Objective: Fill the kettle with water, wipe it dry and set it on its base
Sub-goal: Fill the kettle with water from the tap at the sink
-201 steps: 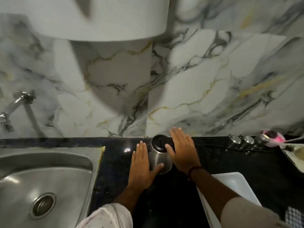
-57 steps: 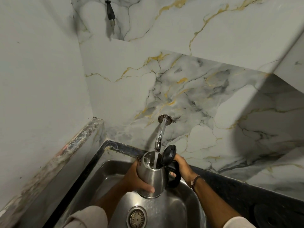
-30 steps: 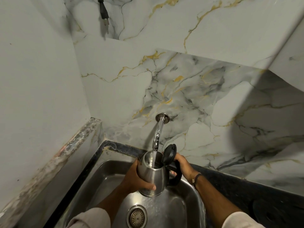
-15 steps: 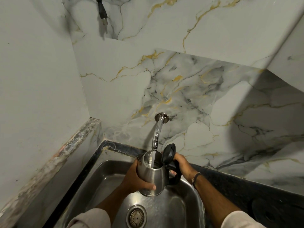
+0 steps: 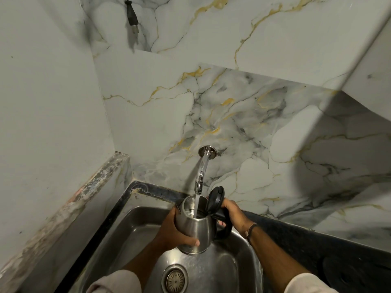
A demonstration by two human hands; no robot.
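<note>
A steel kettle (image 5: pixel 197 229) with a black handle hangs over the sink, its black lid (image 5: pixel 215 196) flipped open and upright. Water runs from the chrome tap (image 5: pixel 201 172) straight into its mouth. My left hand (image 5: pixel 172 231) wraps around the kettle's body from the left. My right hand (image 5: pixel 231 212) grips the black handle on the right. The round black kettle base (image 5: pixel 347 275) lies on the dark counter at the lower right.
The steel sink (image 5: pixel 131 235) has a drain (image 5: pixel 175 279) just below the kettle. A marble ledge (image 5: pixel 84 191) borders it on the left, a marble wall stands behind. A black plug (image 5: pixel 132 15) hangs at the top. Dark countertop (image 5: pixel 306 244) extends right.
Long before, the kettle stood on the counter between my hands. Over the last second it stays under the running tap in the same grip; only the view has shifted slightly.
</note>
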